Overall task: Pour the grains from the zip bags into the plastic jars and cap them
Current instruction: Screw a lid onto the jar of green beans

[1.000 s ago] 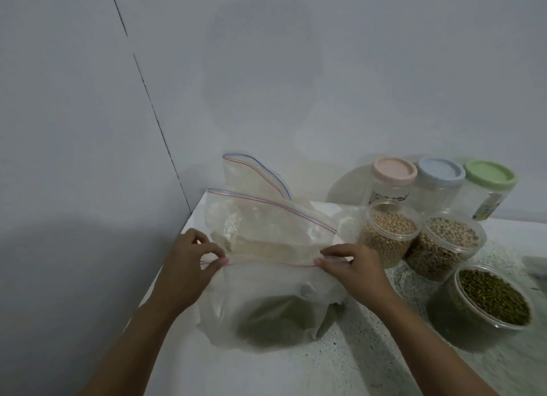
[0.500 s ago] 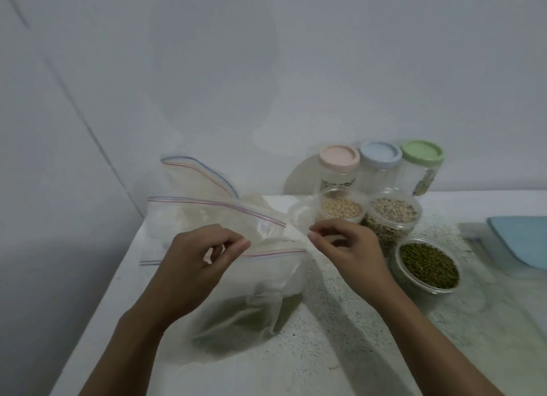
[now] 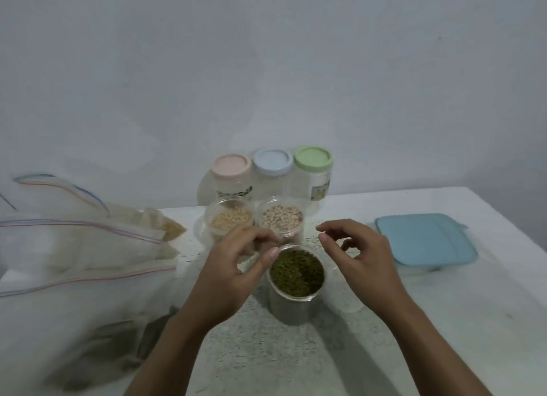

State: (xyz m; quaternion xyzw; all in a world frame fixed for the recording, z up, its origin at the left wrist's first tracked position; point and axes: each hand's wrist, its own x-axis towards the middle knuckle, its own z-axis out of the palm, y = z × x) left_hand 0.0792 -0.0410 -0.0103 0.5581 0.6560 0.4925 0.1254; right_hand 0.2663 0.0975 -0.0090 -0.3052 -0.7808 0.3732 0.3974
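Two jar labels unreadable: pink-lidded jar point(image 3: 232, 176), green-lidded jar point(image 3: 313, 170). Speckled counter point(image 3: 296, 351), plain wall point(image 3: 266, 69). Left hand point(image 3: 236, 268), right hand point(image 3: 359, 256) half-curled, empty.

The zip bags point(image 3: 83, 241) are blurred and cut by the left edge. The left hand point(image 3: 233, 274) hides part of the green-grain jar point(image 3: 291, 306) rim. On the 3 capped jars point(image 3: 273, 166) the labels point(image 3: 321, 189) are unreadable.

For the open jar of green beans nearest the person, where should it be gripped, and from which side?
Grip the jar of green beans around its clear wall below the rim, coming in from the side. It stands upright, uncapped and nearly full, so a top grip would dip into the beans. The left hand is closest.
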